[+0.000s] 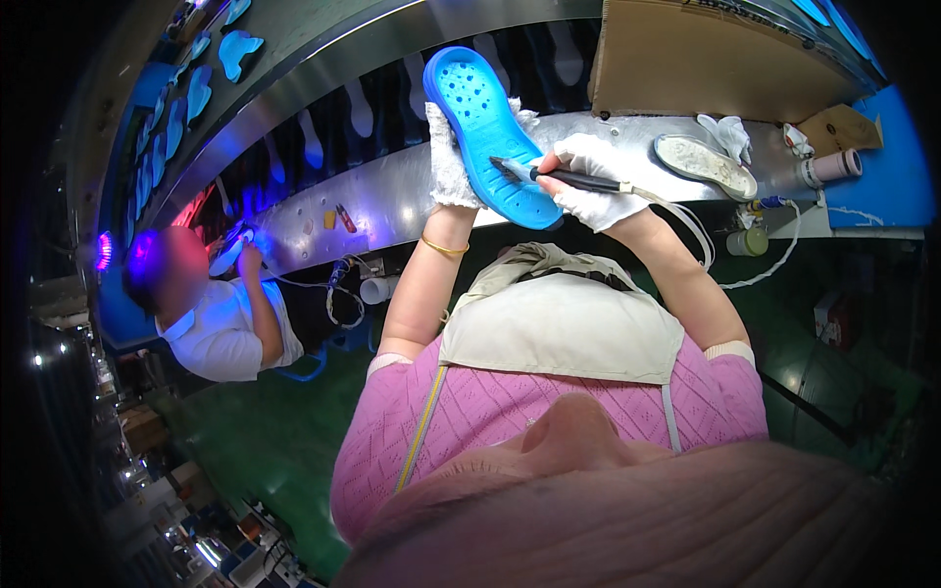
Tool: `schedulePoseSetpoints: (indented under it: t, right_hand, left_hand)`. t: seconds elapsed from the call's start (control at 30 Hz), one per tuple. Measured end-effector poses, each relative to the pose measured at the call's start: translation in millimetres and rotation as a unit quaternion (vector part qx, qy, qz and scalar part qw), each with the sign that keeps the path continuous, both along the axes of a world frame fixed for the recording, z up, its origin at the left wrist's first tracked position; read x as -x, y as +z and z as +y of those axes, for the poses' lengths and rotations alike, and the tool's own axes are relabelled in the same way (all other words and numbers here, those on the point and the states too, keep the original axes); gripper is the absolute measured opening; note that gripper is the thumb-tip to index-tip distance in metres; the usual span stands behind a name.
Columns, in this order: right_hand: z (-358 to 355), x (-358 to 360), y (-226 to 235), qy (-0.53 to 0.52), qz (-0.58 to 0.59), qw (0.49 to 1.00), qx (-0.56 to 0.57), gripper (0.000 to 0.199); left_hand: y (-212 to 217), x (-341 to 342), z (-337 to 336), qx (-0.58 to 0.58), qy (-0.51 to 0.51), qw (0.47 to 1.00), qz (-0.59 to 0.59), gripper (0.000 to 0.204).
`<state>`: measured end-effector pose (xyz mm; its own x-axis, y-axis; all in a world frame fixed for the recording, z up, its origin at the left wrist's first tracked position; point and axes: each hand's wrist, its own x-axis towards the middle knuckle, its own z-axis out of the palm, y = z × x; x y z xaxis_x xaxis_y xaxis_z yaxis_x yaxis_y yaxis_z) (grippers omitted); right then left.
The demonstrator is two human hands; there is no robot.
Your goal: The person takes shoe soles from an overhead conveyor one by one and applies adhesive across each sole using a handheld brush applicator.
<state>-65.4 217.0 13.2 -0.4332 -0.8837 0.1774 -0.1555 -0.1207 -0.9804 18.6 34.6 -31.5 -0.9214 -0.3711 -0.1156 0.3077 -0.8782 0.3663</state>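
My left hand (449, 157), in a white glove, holds a bright blue shoe sole (485, 122) upright from behind, its perforated face toward me. My right hand (588, 181), also white-gloved, grips a dark brush-like tool (549, 174) whose tip rests on the sole's lower right edge. A thin white cord (686, 220) runs from the tool past my right wrist. A gold bangle sits on my left wrist.
A metal conveyor shelf (392, 196) curves behind the sole, with several blue soles on the belt above. A dirty white dish (704, 162), a rag, a roll (831, 167) and a cardboard sheet (706, 59) lie to the right. Another worker (221, 314) sits at left.
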Motion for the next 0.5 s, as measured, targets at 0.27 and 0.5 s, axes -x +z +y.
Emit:
schedulePoseSetpoints:
  t: [0.27, 0.5]
  right_hand:
    - [-4.0, 7.3, 1.2, 0.001, -0.129, 0.991, -0.046, 0.012]
    - [1.5, 13.8, -5.4, -0.05, -0.099, 0.992, 0.067, 0.007]
  left_hand:
    - [21.1, -4.1, 5.4, -0.049, -0.06, 0.994, 0.073, 0.09]
    - [35.1, -9.1, 45.7, 0.065, -0.022, 0.997, 0.036, 0.094]
